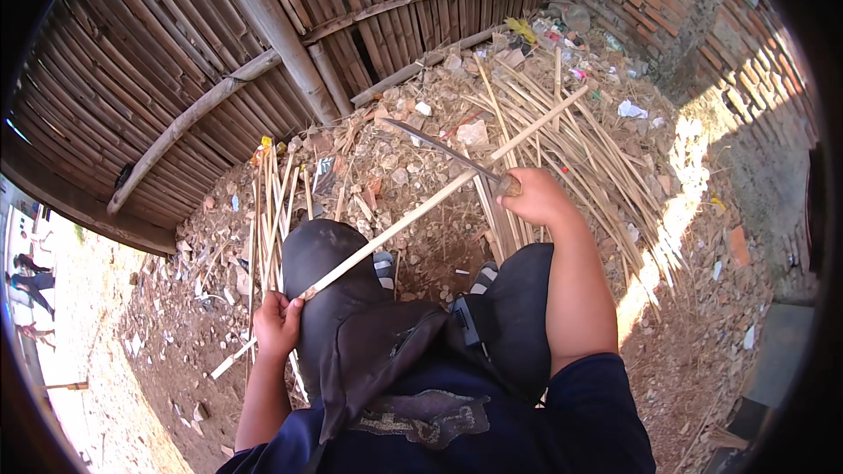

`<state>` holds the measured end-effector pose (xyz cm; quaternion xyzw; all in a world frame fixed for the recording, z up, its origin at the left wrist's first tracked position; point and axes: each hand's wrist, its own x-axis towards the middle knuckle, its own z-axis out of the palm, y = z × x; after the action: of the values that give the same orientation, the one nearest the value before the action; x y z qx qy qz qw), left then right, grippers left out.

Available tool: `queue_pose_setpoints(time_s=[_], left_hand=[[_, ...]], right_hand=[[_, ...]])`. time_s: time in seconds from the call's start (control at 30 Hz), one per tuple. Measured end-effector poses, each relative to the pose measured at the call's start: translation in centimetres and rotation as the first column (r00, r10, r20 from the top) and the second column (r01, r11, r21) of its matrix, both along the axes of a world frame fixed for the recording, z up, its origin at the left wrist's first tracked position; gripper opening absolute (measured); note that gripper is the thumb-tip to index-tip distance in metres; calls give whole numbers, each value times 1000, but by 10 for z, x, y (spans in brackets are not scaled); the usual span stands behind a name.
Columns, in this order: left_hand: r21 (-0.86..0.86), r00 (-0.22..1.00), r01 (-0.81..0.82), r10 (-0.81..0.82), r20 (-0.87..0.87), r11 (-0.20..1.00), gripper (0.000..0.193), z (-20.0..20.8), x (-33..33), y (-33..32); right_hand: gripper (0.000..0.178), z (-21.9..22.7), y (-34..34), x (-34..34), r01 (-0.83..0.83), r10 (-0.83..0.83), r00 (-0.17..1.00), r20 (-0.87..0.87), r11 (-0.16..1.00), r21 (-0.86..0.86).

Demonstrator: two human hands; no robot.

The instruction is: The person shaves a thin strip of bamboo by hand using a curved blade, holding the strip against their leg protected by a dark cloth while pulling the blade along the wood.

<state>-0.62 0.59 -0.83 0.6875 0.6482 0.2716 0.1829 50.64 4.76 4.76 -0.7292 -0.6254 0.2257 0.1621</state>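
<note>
A long pale bamboo strip (386,240) slants from low left to high right, across my left knee. Closed around its lower part is my left hand (277,325), with a short end sticking out beyond the fist. My right hand (537,197) grips the handle of a long dark-bladed knife (435,142), its blade pointing up and left. Close to the handle, the blade and the strip cross; I cannot tell whether they touch. Under the knife, several bamboo strips (502,224) reach down between my legs.
Right of my hands lies a heap of bamboo strips (606,171); a smaller bundle (270,189) lies left. Stones and litter cover the ground (413,167). A bamboo-slat wall (176,61) rises ahead, and a brick wall (645,0) stands at the right. People (33,285) appear far left.
</note>
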Motion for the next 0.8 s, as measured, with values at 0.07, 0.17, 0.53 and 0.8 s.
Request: queue_pose_setpoints(time_s=[0.07,0.17,0.53,0.8], left_hand=[[-11,1000,9,-9,-16,1000,34,0,0,1],[0,1000,0,0,-29,1000,34,2,0,-1],[11,1000,1,-1,-2,1000,35,-2,0,0],[11,1000,14,-14,-11,1000,34,4,-1,-2]], right_hand=[[47,-4,-2,3,57,-58,998,11,998,17],[50,12,-4,-16,32,-31,999,24,999,-39],[47,14,-1,-4,30,-31,1000,-7,996,-83],[50,28,-4,-34,-34,47,996,79,988,-154]])
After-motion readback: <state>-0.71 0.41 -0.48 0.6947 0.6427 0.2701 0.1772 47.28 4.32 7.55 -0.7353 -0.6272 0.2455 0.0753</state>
